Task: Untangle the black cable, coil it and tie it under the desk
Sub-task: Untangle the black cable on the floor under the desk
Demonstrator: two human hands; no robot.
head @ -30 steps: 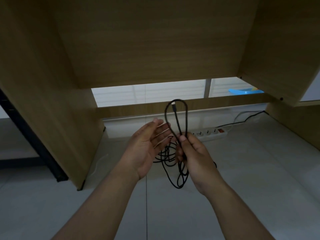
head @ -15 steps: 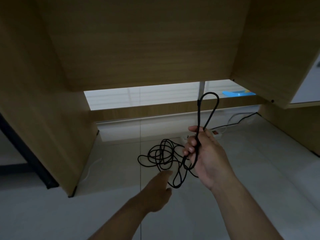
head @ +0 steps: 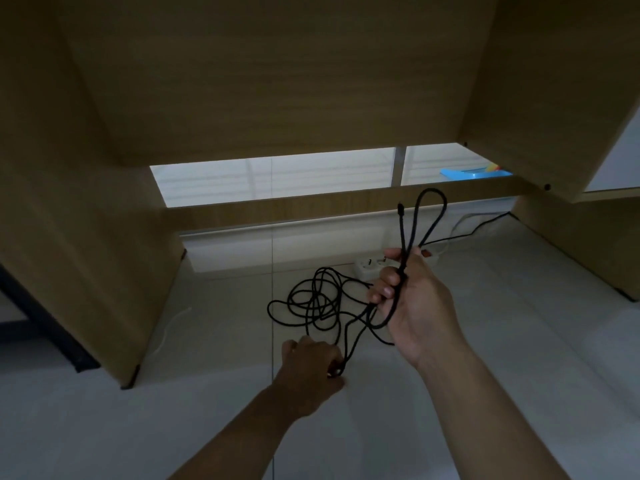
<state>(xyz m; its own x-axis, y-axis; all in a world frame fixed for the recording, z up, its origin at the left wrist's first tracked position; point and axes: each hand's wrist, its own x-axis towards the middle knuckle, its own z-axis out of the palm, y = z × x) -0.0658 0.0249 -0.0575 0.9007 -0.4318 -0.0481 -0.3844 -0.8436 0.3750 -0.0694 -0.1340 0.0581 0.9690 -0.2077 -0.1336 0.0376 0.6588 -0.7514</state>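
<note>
The black cable lies in a loose tangle on the white tiled floor under the wooden desk. My right hand is raised above the floor and shut on the cable. A loop and the free plug end stick up out of its fist. Strands run down from that fist to my left hand, which is low near the floor. Its fingers are pinched on the lowest bend of the cable.
A white power strip with a red switch lies on the floor behind my right hand, its own black lead running right. Desk side panels stand left and right; a low crossbar spans the back. A thin white cord lies by the left panel.
My left hand dropped from beside the right hand to the floor and closed on the cable's lowest bend. My right hand lifted the loop up and to the right.
</note>
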